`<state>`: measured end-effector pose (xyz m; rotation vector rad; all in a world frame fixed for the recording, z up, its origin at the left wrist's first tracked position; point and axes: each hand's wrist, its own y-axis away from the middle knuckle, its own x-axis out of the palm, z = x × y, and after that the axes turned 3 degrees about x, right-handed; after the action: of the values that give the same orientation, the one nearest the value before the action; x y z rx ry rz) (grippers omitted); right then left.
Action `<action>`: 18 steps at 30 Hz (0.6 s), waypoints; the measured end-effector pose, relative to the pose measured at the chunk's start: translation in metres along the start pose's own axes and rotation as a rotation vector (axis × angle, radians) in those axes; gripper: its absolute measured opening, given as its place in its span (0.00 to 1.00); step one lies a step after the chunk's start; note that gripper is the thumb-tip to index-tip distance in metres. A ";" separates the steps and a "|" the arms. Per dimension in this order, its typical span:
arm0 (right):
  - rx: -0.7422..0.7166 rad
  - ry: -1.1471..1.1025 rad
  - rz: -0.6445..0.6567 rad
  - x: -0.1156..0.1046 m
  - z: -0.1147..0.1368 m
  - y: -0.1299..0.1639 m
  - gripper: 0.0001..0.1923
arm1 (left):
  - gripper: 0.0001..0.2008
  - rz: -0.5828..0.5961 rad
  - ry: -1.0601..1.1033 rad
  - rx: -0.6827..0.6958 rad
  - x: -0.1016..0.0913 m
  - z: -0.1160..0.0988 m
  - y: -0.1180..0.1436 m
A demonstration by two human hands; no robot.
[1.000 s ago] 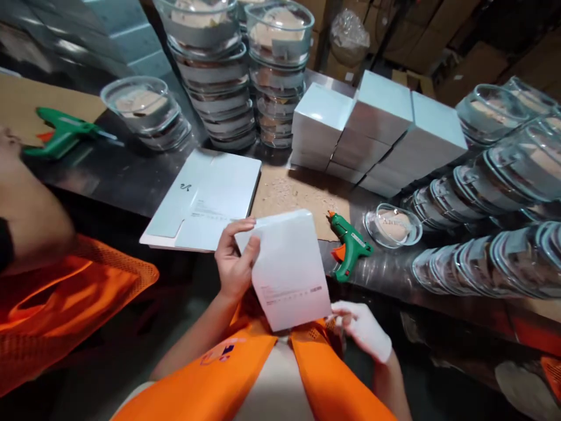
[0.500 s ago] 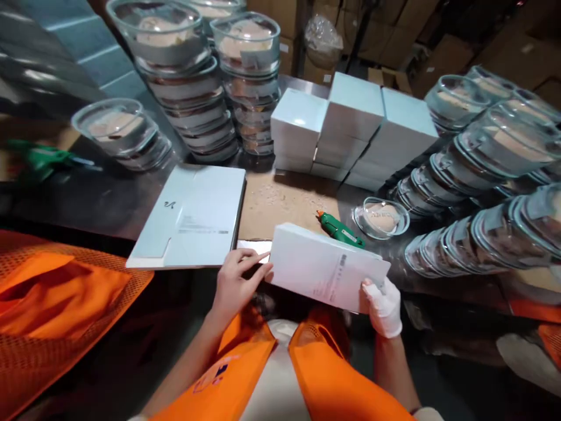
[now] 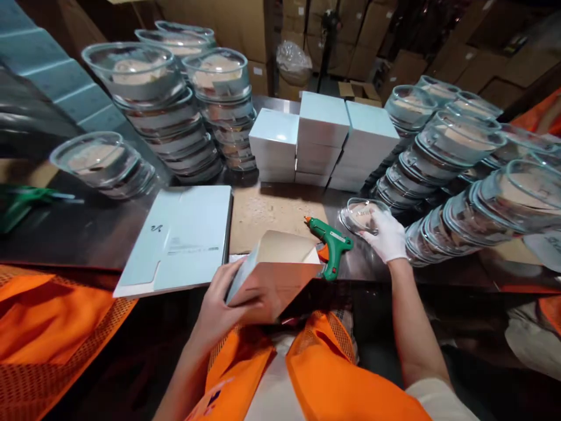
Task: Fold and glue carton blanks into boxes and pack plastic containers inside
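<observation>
My left hand point(image 3: 221, 304) is closed around a white carton point(image 3: 280, 286), held tilted at the table's front edge. The carton's open end faces away to the right and shows a bare cardboard inside. My right hand point(image 3: 389, 237), in a white glove, has its thumb and fingers at the rim of a low clear plastic tub point(image 3: 357, 213) with a beige round piece in it. Between the two hands lies a green glue gun point(image 3: 333, 241) with an orange nozzle and trigger, partly behind the carton. Flattened pale cartons point(image 3: 193, 219) are piled left of my left hand.
Finished-looking white boxes point(image 3: 322, 126) stand stacked at the back on a cardboard sheet point(image 3: 272, 210). Tall stacks of clear tubs rise at the left point(image 3: 166, 128) and right point(image 3: 438, 158). Another green tool point(image 3: 21, 204) lies at the far left.
My right hand has left the carton and moved right to the clear tub. The carton has turned in my left hand, its open end now showing. More of the glue gun is visible.
</observation>
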<state>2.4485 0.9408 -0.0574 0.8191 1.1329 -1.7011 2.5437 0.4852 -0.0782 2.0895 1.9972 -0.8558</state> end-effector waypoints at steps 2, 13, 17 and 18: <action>0.029 0.175 0.016 0.012 -0.032 -0.010 0.19 | 0.39 -0.084 0.032 -0.033 -0.004 -0.001 0.004; -0.366 -0.576 -0.458 -0.032 0.042 0.039 0.13 | 0.56 0.266 0.360 -0.143 0.013 0.004 -0.033; -0.672 -0.566 -0.212 -0.071 0.065 0.031 0.22 | 0.42 0.431 0.444 -0.103 0.006 0.012 -0.047; -0.744 -0.487 -0.174 -0.077 0.066 0.027 0.23 | 0.38 0.452 0.477 -0.104 0.005 0.013 -0.049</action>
<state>2.4996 0.8991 0.0246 -0.1524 1.3611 -1.3356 2.4929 0.4890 -0.0771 2.7067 1.5698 -0.1819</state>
